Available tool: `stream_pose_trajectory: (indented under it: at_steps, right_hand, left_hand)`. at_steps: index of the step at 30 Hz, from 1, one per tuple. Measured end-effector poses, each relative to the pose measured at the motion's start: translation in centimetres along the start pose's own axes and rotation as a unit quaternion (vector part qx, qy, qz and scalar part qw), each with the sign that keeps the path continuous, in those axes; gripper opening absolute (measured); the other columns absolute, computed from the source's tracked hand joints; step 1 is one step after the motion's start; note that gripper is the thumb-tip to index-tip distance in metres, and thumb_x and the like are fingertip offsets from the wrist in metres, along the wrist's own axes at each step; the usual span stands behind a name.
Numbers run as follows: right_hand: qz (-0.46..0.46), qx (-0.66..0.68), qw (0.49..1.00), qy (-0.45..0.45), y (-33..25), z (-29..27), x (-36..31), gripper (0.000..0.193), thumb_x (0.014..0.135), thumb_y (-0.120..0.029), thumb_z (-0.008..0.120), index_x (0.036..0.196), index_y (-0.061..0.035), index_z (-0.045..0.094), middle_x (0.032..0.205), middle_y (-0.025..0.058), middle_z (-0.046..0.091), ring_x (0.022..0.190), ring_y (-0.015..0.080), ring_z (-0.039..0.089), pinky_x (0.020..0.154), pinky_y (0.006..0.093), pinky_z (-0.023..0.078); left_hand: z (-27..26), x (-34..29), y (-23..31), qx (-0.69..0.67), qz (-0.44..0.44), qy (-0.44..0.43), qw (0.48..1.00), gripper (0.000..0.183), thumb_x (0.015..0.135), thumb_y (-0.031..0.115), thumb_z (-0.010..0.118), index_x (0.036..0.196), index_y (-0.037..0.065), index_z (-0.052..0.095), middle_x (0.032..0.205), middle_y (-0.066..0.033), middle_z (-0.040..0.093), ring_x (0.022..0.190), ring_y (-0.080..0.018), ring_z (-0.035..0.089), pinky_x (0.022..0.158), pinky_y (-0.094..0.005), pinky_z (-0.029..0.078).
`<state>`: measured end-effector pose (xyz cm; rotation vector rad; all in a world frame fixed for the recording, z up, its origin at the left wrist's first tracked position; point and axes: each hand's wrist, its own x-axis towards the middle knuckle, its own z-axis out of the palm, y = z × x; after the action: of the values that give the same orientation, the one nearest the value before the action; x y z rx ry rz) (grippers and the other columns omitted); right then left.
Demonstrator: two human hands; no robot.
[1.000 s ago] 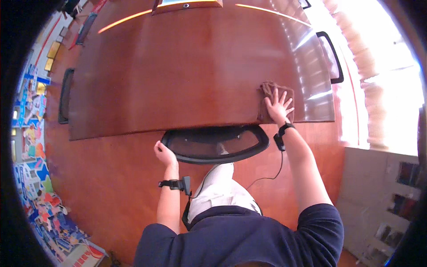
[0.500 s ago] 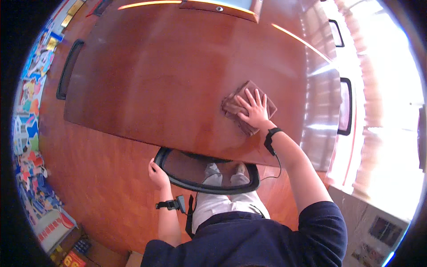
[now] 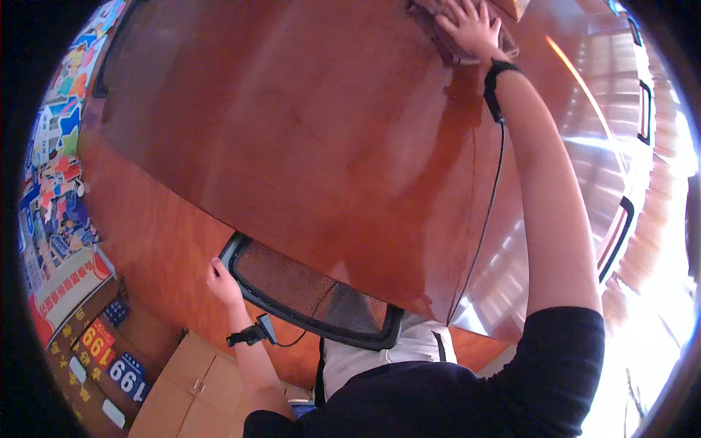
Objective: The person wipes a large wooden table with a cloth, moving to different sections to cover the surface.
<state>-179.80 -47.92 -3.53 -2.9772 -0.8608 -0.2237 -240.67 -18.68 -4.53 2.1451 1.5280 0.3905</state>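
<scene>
Pressing a cloth (image 3: pixel 447 45) to the table (image 3: pixel 292 109) with the right hand (image 3: pixel 476 31), with the left hand (image 3: pixel 225 286) down at a chair (image 3: pixel 292 276).

In the head view, lying palm down on the cloth with right fingers spread apart; well in from the table's near edge and nearer its right edge than its left, just beside a wooden frame (image 3: pixel 517 6). Curled in, with the left hand, at the chair's left end, outside the table's near edge; cannot tell whether clamped on it. Trailing a cable (image 3: pixel 499 162) from the right wristband (image 3: pixel 493 89) to the near edge, close to the right corner.
</scene>
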Motion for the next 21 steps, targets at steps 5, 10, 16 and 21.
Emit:
stream_pose_trajectory:
  at_steps: [5,10,16,21]
  right_hand:
    - [0.085,-0.025,0.996,-0.011,1.7,0.5,1.2,0.062,0.090,-0.058,0.038,0.146,-0.0340,0.026,0.153,0.0098,0.024,0.140,0.0401,0.016,0.107,0.0679,0.012]
    - [0.089,-0.043,0.993,0.060,-1.7,2.4,-4.8,0.061,0.090,-0.058,0.039,0.145,-0.0365,0.025,0.154,0.0055,0.021,0.140,0.0410,0.016,0.104,0.0711,0.013]
    - [-0.037,0.085,0.996,0.017,-16.1,-1.7,-21.0,0.060,0.089,-0.050,0.045,0.143,-0.0292,0.032,0.151,0.0114,0.026,0.140,0.0415,0.015,0.106,0.0701,0.008]
    - [-0.178,0.119,0.973,-0.087,-18.1,-4.3,-33.0,0.060,0.089,-0.056,0.042,0.144,-0.0339,0.033,0.155,0.0055,0.020,0.143,0.0356,0.010,0.111,0.0633,0.004]
  left_hand:
    - [0.9,-0.2,1.1,0.051,-0.009,0.030,0.998,0.040,0.094,0.032,0.050,0.100,-0.005,0.064,0.095,-0.0225,0.067,0.088,-0.0363,0.063,0.078,-0.0397,0.047]
    - [1.9,-0.4,2.8,0.052,0.039,0.036,0.997,0.038,0.093,0.032,0.050,0.104,-0.002,0.064,0.098,-0.0213,0.067,0.089,-0.0371,0.063,0.077,-0.0401,0.049]
    - [1.0,-0.7,1.3,0.106,0.024,0.034,0.993,0.044,0.092,0.040,0.045,0.104,0.005,0.067,0.101,-0.0179,0.067,0.091,-0.0377,0.063,0.078,-0.0463,0.049]
    - [2.1,-1.6,3.9,0.092,0.023,0.015,0.995,0.047,0.091,0.043,0.041,0.104,0.005,0.067,0.102,-0.0202,0.066,0.093,-0.0395,0.062,0.077,-0.0499,0.049]
